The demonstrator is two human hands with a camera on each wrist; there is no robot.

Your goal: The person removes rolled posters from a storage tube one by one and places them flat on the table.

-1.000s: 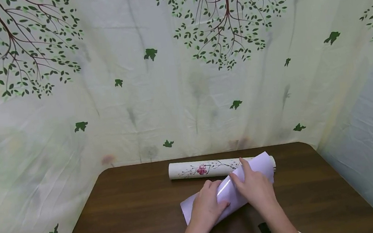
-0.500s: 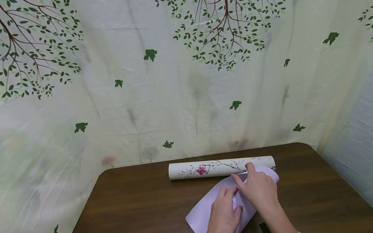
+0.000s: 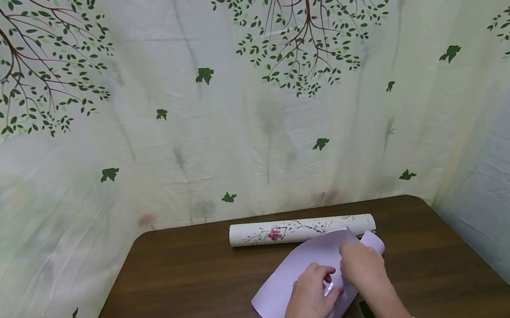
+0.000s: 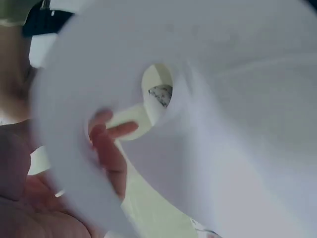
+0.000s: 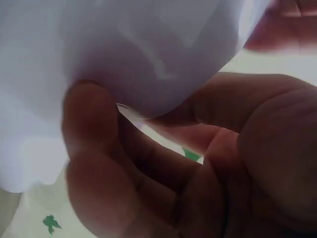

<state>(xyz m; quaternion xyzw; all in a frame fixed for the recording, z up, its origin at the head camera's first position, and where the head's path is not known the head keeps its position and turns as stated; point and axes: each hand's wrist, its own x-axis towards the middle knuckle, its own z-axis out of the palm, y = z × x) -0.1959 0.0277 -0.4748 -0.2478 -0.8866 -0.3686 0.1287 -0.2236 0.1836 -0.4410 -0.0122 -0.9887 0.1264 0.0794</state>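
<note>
A pale purple sheet (image 3: 289, 282), loosely rolled and partly opened out, lies slanted over the near middle of the table. On its inner side my left hand (image 3: 308, 301) grips it, thumb and fingers curled round a shiny fold. My right hand (image 3: 363, 265) pinches it farther up near the rolled end, fingers bent down. In the right wrist view, the thumb and fingers (image 5: 91, 119) close on the edge of the sheet (image 5: 148, 49). The left wrist view shows the sheet (image 4: 247, 148) curving across, hiding part of the hand.
A white roll with a pink blossom print (image 3: 254, 234) lies along the back of the brown table (image 3: 181, 295). The sheet's far edge overlaps it in the head view. A leaf-printed cloth (image 3: 256, 127) hangs behind. A dark patch (image 3: 368, 316) shows beside my right forearm.
The sheet has gone from a tight roll to a wider, opened shape. My left hand has moved right, toward the right hand. The right hand has turned its fingers downward.
</note>
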